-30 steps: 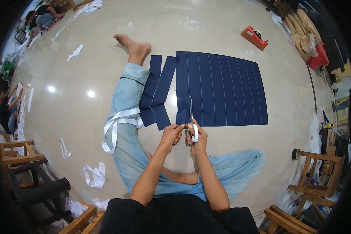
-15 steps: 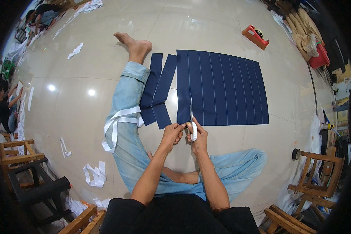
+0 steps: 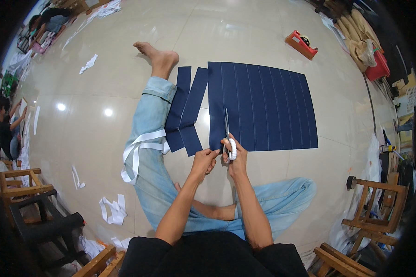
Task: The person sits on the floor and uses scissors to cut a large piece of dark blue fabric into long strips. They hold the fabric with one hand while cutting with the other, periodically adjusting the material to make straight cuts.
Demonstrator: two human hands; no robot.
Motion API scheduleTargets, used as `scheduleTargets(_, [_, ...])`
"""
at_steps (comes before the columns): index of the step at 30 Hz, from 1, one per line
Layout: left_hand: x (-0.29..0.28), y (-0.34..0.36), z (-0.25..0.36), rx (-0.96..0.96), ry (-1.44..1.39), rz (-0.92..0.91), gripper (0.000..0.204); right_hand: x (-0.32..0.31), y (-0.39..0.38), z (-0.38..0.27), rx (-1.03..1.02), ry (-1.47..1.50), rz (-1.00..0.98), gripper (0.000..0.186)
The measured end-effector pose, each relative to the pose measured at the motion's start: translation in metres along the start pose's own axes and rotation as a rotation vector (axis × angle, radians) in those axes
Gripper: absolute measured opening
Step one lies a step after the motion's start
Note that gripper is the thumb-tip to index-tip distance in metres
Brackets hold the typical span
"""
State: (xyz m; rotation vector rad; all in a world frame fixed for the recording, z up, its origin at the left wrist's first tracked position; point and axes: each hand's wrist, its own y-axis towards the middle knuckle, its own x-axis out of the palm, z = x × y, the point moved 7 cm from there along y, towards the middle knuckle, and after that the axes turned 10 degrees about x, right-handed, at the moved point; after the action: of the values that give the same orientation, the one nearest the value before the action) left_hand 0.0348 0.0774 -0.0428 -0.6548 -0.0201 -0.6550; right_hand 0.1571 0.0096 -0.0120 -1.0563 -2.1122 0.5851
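A navy blue sheet of fabric (image 3: 268, 108) with several pale parallel lines lies flat on the floor in front of me. My right hand (image 3: 236, 159) is closed around a pair of scissors (image 3: 227, 123) with a white-wrapped handle. The blades point away from me over the sheet, along its first line from the left. Beside it, my left hand (image 3: 204, 162) pinches the sheet's near left corner between closed fingertips. Cut navy strips (image 3: 195, 99) lie to the left against my outstretched leg, some overlapping and folded.
White strips (image 3: 135, 154) drape over my left shin, and a white scrap (image 3: 113, 210) lies on the floor. A red tape dispenser (image 3: 301, 45) sits at the far right. Wooden stools (image 3: 372, 205) and a black stool (image 3: 46, 221) stand at the sides. Two people (image 3: 5, 127) work at the far left.
The scissors' handle has tilted and spread to the right in my right hand, with the blades still near the first line. My left hand keeps its pinch on the corner.
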Motion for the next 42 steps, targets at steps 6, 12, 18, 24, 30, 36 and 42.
scheduleTargets(6, [0.001,0.001,0.001,0.013,0.003,-0.006,0.027,0.004,0.013,-0.003,-0.009,-0.009,0.009,0.059])
scheduleTargets(12, [0.001,0.001,-0.001,0.005,-0.006,-0.001,0.027,0.005,0.017,0.000,-0.039,-0.021,-0.014,0.061])
scheduleTargets(18, [0.000,0.001,0.000,0.024,-0.014,-0.017,0.027,0.005,0.018,-0.001,-0.031,-0.072,-0.016,0.060])
scheduleTargets(24, [0.000,0.002,-0.001,0.015,0.011,-0.002,0.028,0.007,0.016,-0.004,-0.025,-0.082,-0.013,0.058])
scheduleTargets(30, [0.000,0.001,0.000,0.005,0.026,0.000,0.029,0.013,0.020,-0.019,-0.016,-0.055,0.042,0.054])
scheduleTargets(36, [0.003,-0.002,0.005,0.007,0.018,-0.019,0.028,0.019,0.038,-0.025,-0.038,-0.053,0.038,0.054])
scheduleTargets(42, [0.001,-0.001,0.003,0.006,0.042,-0.015,0.029,0.020,0.043,-0.024,-0.052,-0.092,0.038,0.057])
